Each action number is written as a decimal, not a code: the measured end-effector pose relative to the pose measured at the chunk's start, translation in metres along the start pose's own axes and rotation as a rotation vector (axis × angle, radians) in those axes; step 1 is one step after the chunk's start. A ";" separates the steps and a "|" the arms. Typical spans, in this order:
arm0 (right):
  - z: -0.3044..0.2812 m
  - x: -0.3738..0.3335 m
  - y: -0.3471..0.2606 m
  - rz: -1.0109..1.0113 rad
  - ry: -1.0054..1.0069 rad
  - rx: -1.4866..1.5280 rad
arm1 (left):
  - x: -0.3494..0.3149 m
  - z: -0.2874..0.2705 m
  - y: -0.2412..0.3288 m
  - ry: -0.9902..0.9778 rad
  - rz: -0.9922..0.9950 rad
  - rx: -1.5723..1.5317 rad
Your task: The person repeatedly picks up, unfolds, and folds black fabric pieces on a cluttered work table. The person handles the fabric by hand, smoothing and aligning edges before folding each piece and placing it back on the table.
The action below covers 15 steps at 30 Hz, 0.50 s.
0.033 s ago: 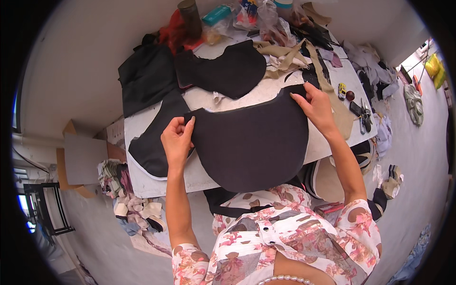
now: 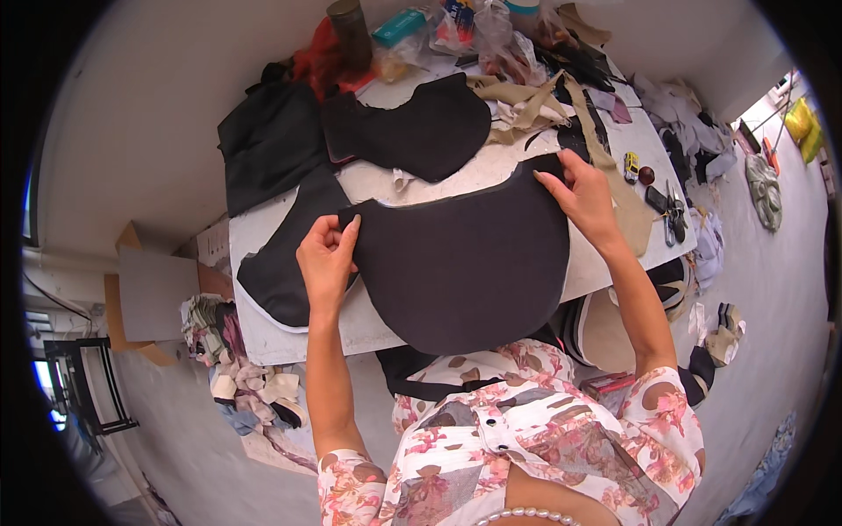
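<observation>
Stretched between my two hands is a black cut fabric piece (image 2: 465, 272) with a curved lower edge and a hollowed upper edge. My left hand (image 2: 328, 263) pinches its upper left corner, thumb on top. At the upper right corner, my right hand (image 2: 581, 197) grips the cloth between thumb and fingers. The piece hangs over the table's near edge toward my lap. Just left of it lies a similar black piece with a white edge (image 2: 294, 263). Beyond it, another curved black piece (image 2: 421, 127) rests on the table.
The white table (image 2: 377, 324) also bears folded black cloth (image 2: 270, 145), beige strips (image 2: 526, 110), scissors (image 2: 671, 217) and a small yellow item (image 2: 631, 167). Bags and a dark canister (image 2: 351, 35) stand at the back. Fabric scraps (image 2: 254, 386) and a cardboard box (image 2: 158, 294) are at the left.
</observation>
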State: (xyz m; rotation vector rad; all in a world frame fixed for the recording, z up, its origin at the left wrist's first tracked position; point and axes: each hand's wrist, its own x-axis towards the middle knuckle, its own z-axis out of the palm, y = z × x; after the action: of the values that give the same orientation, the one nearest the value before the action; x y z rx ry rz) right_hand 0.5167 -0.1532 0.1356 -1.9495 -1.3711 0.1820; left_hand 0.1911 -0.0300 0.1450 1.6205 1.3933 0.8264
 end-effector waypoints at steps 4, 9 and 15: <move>-0.016 -0.006 -0.027 -0.293 0.211 -0.168 | -0.017 -0.002 0.013 0.222 0.253 0.345; -0.014 -0.041 -0.069 -0.573 -0.285 -0.205 | -0.043 0.015 0.031 -0.276 0.783 0.600; 0.010 -0.048 -0.052 -0.537 -0.429 -0.270 | -0.045 0.024 0.005 -0.341 0.740 0.727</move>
State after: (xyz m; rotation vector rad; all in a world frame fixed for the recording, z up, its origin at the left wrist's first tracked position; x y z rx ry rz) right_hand 0.4520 -0.1815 0.1477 -1.7283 -2.2513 0.1671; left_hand 0.2070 -0.0790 0.1407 2.7765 0.8648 0.3840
